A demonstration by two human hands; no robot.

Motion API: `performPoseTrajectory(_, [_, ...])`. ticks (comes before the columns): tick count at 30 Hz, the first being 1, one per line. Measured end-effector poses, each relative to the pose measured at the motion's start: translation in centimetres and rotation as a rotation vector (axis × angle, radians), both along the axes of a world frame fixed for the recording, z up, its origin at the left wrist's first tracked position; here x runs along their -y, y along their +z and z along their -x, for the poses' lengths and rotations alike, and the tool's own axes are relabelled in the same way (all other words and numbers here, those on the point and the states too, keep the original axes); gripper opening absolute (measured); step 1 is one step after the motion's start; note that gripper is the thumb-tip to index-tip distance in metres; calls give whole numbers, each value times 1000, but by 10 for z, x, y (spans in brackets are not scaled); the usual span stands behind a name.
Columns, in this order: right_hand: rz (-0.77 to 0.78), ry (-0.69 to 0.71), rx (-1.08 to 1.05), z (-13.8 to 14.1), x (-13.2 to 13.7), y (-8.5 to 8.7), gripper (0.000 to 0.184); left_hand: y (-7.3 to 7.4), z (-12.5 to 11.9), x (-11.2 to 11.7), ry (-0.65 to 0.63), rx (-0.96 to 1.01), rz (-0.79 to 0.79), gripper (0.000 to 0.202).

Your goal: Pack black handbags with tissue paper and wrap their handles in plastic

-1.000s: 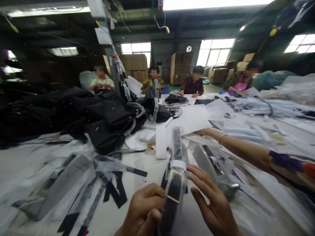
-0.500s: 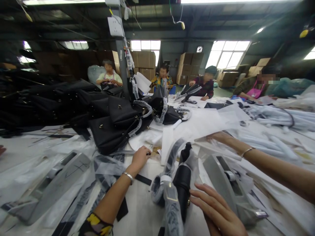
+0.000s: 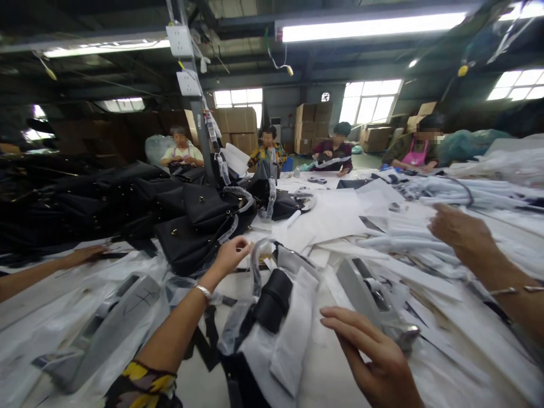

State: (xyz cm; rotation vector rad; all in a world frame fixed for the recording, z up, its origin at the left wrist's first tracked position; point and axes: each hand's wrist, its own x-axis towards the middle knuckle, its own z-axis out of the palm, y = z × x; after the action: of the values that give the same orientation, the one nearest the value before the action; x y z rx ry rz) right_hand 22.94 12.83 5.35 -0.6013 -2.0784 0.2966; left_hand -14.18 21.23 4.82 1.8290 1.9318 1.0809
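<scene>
Looking down at the white table (image 3: 325,379), we see our left hand (image 3: 232,254) with its fingers pinched together on the plastic-wrapped strap (image 3: 254,266). This strap loops up from the black bag (image 3: 274,294) lying in white wrapping (image 3: 293,340) right in front of us. Our right hand (image 3: 374,357) is spread flat, fingers apart and holding nothing, just right of that wrapping and beside a grey metal dispenser (image 3: 374,294); we cannot tell whether it touches the table. A co-worker's hand (image 3: 459,232) hangs over white padded strips (image 3: 408,238) to our right, another person's hand (image 3: 80,256) rests at far left, and a heap of black bags (image 3: 187,221) lies beyond
</scene>
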Motion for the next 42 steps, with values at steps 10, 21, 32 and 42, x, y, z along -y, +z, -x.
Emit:
performPoseTrajectory(10, [370,192,-249,66,-3,28,25,134,-52,50,-178,319,-114,36])
performPoseTrajectory(21, [622,256,-564,60,7,45,64,164,-146,96,-346,570,92,39])
performPoseTrajectory(32, [646,269,-599,21,13,38,46,166,-197,105,-479,692,264,37])
performPoseTrajectory(42, [812,386,-487,-9,26,28,28,165,-194,102,-506,542,423,33])
